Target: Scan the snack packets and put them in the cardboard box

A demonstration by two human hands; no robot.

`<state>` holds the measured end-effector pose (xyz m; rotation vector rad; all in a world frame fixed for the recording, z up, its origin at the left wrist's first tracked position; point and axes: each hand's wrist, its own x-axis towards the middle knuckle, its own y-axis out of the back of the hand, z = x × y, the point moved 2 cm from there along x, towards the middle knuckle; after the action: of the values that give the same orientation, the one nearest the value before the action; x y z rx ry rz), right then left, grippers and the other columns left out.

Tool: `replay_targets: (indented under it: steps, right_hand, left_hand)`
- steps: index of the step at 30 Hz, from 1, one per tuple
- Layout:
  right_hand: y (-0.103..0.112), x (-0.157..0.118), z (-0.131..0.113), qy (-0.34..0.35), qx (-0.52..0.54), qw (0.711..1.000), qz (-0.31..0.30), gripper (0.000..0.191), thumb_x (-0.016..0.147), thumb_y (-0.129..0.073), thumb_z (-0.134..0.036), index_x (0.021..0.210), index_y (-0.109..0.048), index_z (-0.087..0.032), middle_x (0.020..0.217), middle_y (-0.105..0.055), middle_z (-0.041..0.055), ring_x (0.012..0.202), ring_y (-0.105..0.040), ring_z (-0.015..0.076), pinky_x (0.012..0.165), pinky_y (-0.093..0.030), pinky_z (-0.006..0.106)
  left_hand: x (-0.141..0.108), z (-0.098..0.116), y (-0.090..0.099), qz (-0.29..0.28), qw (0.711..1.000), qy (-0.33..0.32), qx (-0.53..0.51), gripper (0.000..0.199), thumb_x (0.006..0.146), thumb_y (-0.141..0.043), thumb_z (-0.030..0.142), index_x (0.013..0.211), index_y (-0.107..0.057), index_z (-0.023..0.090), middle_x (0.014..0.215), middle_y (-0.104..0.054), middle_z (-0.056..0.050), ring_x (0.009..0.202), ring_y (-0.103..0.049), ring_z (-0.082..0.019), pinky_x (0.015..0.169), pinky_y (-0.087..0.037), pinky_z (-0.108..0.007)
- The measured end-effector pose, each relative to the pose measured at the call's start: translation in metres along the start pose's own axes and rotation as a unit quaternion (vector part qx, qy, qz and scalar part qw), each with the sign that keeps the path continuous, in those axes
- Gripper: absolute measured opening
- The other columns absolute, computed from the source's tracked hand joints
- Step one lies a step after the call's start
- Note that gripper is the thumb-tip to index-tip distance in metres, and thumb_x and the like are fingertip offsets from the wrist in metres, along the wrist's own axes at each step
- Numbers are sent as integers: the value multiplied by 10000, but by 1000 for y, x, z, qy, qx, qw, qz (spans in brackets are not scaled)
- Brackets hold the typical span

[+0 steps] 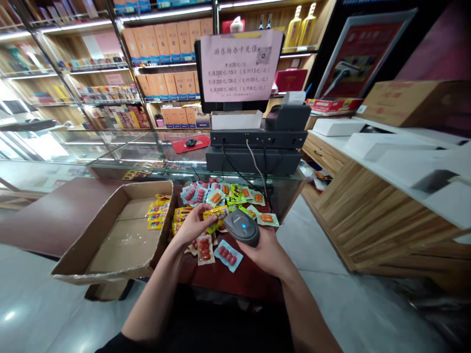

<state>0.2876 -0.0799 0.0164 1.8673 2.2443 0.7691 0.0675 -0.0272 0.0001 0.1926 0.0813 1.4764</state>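
Note:
Between the fingers of my left hand [194, 226] is a yellow snack packet [217, 214], held up over the pile. My right hand [267, 250] is wrapped round a dark grey barcode scanner [242, 227] with a small blue light, its head close beside the packet. Sausage packets in pink, green and clear wrappers lie heaped behind both hands, among them a packet of orange sausages [267, 218]. Nearer to me rest a blue-edged packet of red sausages [228, 255] and a cream-edged sausage packet [205, 250]. More yellow packets [181, 214] sit left of the pile.
An open cardboard box [91, 262] on the left holds a row of yellow packets [158, 214]. Behind the pile stand a glass counter [147, 152], a cash drawer [253, 161] and a monitor covered by a paper notice [241, 66]. Cables hang down there. A wooden cabinet [390, 215] is at right.

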Motion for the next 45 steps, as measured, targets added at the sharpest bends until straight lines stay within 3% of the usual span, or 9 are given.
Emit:
replay_targets:
  steps: [4,10,18,24,28,32,38,42,45]
  right_hand:
    - [-8,10,-7,10,-24,1000,-6,340,764,-680,-273,1097,-696,-209,1074,-748,72,1040,-686,271,876,-559,378]
    - [-20,18,-16,-6,-13,999,-33,273,747,-668,-246,1015,-719,-233,944,-772,50,964,-713,285,819,-589,391]
    - [-33,34,-25,17,-3,999,-49,302,739,-675,-268,1037,-702,-233,1020,-762,58,1008,-701,277,860,-572,389]
    - [-41,47,-27,7,-28,995,-92,255,793,-640,-302,1025,-701,-218,843,-772,57,874,-730,280,778,-583,390]
    - [-48,59,-32,34,-42,994,-90,317,748,-686,-309,1045,-699,-200,992,-762,83,956,-708,291,813,-566,378]
    - [-60,67,-38,46,-42,992,-110,298,746,-686,-299,1024,-703,-194,1003,-760,79,953,-705,287,818,-561,371]
    - [-72,70,-37,58,-25,989,-135,297,742,-691,-284,1029,-715,-214,957,-769,50,932,-713,291,811,-572,391]
    - [-73,70,-33,51,-31,990,-130,290,746,-692,-290,1025,-715,-215,931,-771,47,903,-719,286,804,-574,389]
    - [-72,69,-33,45,-42,988,-140,298,776,-669,-309,1057,-703,-217,994,-762,42,925,-712,274,840,-561,385]
  left_hand:
    - [-2,-1,17,34,997,12,-67,374,680,-775,428,851,-581,157,837,-671,-29,767,-630,-161,710,-491,-268]
    - [-10,0,36,63,997,13,-48,362,665,-784,408,845,-606,149,769,-659,-12,692,-607,-141,637,-461,-240]
    - [-14,0,55,79,995,21,-53,410,625,-801,477,808,-603,168,798,-699,-21,710,-639,-156,675,-495,-265]
    - [-6,-3,130,117,992,37,18,461,588,-811,512,846,-688,150,816,-722,-44,735,-659,-180,694,-498,-278]
    - [6,-16,189,125,986,84,67,497,564,-814,539,863,-742,149,814,-737,-62,704,-649,-173,633,-487,-259]
    - [23,-44,222,171,970,140,97,506,474,-861,524,768,-736,132,763,-727,-69,647,-619,-154,575,-478,-248]
    - [45,-72,237,208,944,212,145,493,352,-912,455,633,-682,122,605,-662,-33,568,-583,-127,548,-489,-238]
    - [58,-76,234,170,951,225,131,483,340,-917,440,576,-646,116,560,-621,-13,558,-577,-126,562,-504,-252]
    - [65,-77,230,149,942,222,202,445,398,-903,439,624,-682,127,583,-634,-19,585,-601,-155,568,-494,-262]
